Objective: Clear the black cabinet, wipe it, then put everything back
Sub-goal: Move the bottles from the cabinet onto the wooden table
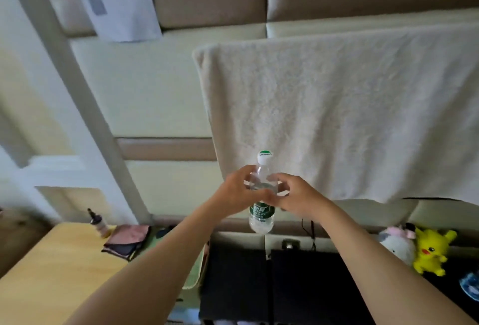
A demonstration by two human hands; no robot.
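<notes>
A clear water bottle (261,217) with a white cap and a green label hangs upright in the air above the black cabinet (305,285). My left hand (239,190) grips its upper body from the left. My right hand (295,195) curls round it from the right at the same height. The bottle's bottom is well above the cabinet top. On the cabinet's right part sit a yellow plush toy (430,252) and a white plush toy (396,244) with a pink bow.
A wooden table (51,267) stands to the left, with a small brown-capped bottle (99,225) and a folded pink and dark cloth (127,239). A cream towel (350,117) hangs on the padded wall behind. A blue object (470,284) shows at the right edge.
</notes>
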